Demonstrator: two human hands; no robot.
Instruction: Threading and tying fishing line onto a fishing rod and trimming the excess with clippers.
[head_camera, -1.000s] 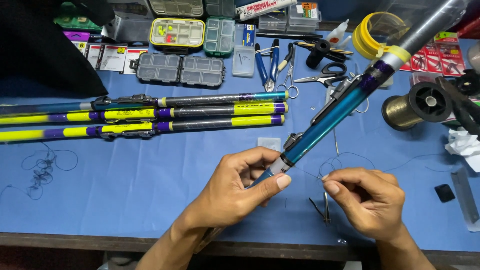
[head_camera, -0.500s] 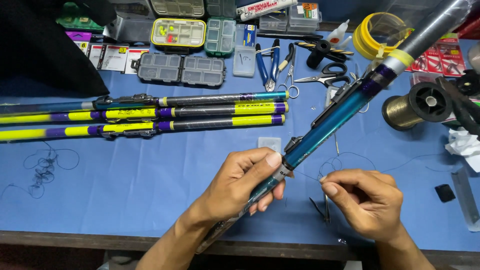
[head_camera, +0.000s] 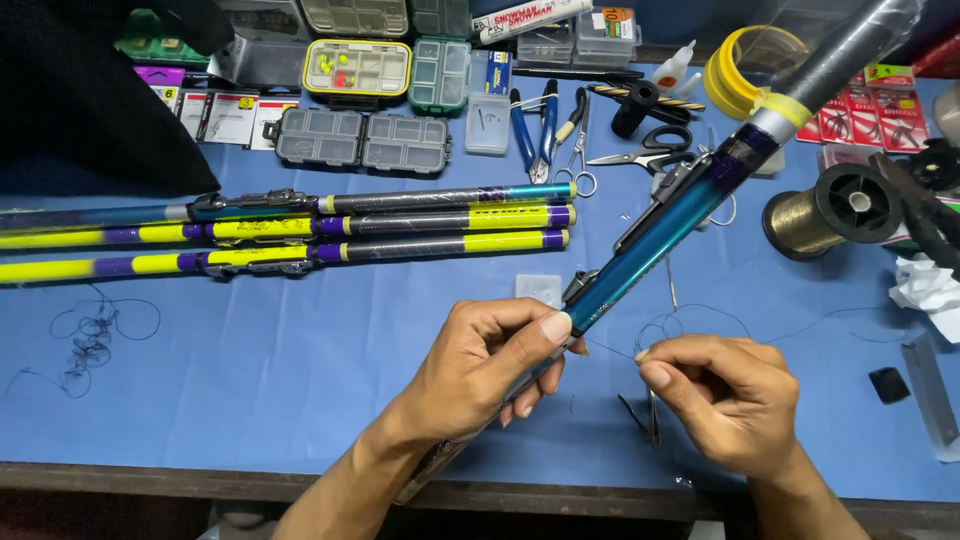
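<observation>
blue table (head_camera: 300, 370) | left hand (head_camera: 480, 375) wraps rod (head_camera: 650, 250); right hand (head_camera: 725, 400) pinches line (head_camera: 610, 348)

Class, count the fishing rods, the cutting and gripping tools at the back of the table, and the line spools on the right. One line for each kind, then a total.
Fishing rods: 4, three lying side by side and one held by the left hand
Pliers: 1
Scissors: 2
Line spools: 1
Total: 8
</observation>
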